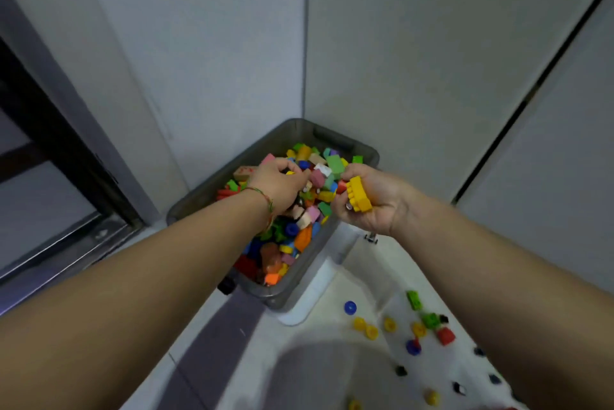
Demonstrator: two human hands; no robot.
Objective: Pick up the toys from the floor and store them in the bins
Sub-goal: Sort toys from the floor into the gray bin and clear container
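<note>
**Both hands over the bin of blocks**

Now both hands reach over a grey bin (365, 157) that stands in the corner where two pale walls meet. It is heaped with small blocks (309, 210) in many colours, nearly up to its rim.

At the left, the left hand (282, 185) hangs palm down above the heap, a thin thread bracelet (267, 207) on the wrist. Its fingers (299, 175) curl loosely downward close to the blocks; whether they hold anything I cannot tell.

At the right, the right hand (372, 200) is turned palm up beside the bin's right edge. Its fingers are bent around a yellow brick (358, 193), which lies across the palm with its studs showing; a few smaller pieces seem tucked in beside it, too blurred to name.

On the white floor (332, 326) to the right of the bin lie loose toys: a blue ring (350, 307), several yellow rings (359, 323), two green bricks (413, 299), a red brick (446, 336) and some small dark pieces (401, 370), spread apart from one another.
</note>
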